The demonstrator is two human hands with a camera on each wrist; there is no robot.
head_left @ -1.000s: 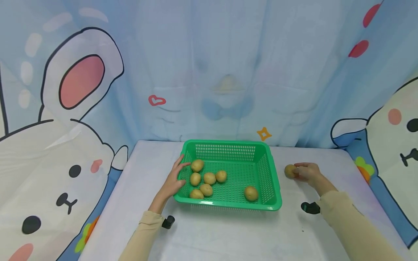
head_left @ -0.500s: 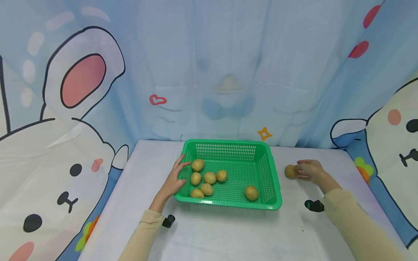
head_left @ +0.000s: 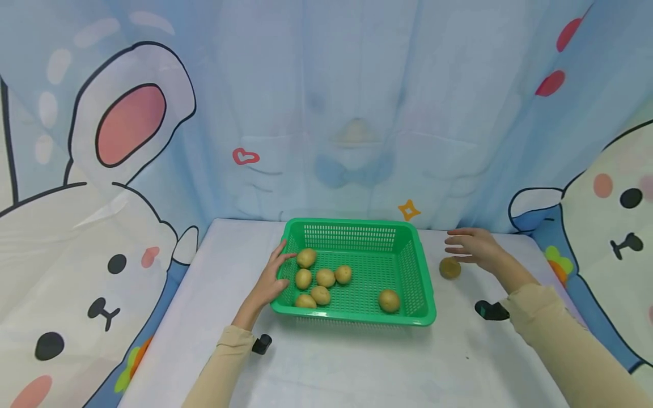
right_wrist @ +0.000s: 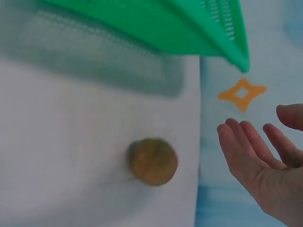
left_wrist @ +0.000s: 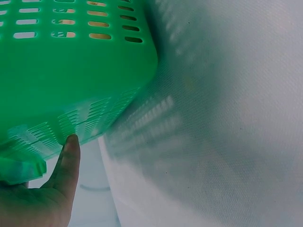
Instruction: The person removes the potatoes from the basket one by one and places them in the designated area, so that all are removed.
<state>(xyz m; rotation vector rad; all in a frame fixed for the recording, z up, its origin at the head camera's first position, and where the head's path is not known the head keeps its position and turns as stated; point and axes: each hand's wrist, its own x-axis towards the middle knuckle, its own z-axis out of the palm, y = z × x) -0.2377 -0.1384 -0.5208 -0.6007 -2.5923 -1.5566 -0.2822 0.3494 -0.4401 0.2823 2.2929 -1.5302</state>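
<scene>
A green plastic basket stands on the white table, with several potatoes grouped in its left half and a single potato near its front right. My left hand holds the basket's left rim; in the left wrist view one finger reaches along the outer slotted wall. To the right of the basket, a loose potato lies on the table. Just behind and above it, my right hand hovers with its fingers extended, holding nothing. The right wrist view shows that hand apart from the potato.
A light blue curtain with cartoon rabbits hangs behind the table and along both sides. The white tabletop extends in front of the basket. Dark wrist devices sit beside both sleeves.
My right hand has let go of the loose potato and lifted up and back from it, fingers now extended. The potato stays on the table. My left hand keeps its place at the basket.
</scene>
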